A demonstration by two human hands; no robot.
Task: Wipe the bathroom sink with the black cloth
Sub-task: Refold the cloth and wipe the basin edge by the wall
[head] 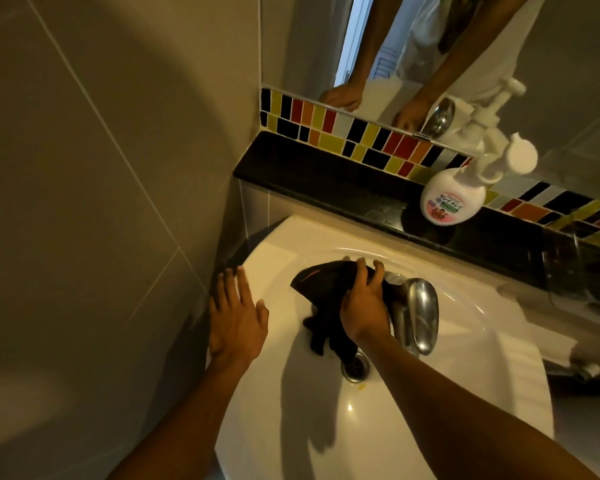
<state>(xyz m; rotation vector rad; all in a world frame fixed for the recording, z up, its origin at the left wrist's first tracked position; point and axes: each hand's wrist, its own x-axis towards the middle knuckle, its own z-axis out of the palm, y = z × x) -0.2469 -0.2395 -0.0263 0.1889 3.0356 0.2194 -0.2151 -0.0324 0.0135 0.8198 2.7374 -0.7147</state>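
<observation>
A white bathroom sink (284, 410) fills the middle of the view, with a metal drain (354, 367) in its basin. The black cloth (321, 282) lies crumpled against the back of the basin, left of the chrome faucet (420, 313). My right hand (364, 303) presses down on the cloth with fingers spread over it, right beside the faucet. My left hand (236, 313) rests flat on the sink's left rim, fingers apart, holding nothing.
A white pump soap bottle (451, 199) stands on the black ledge (326, 181) behind the sink. Above it run coloured mosaic tiles (361, 133) and a mirror (430, 46). A beige tiled wall (101, 168) closes the left side.
</observation>
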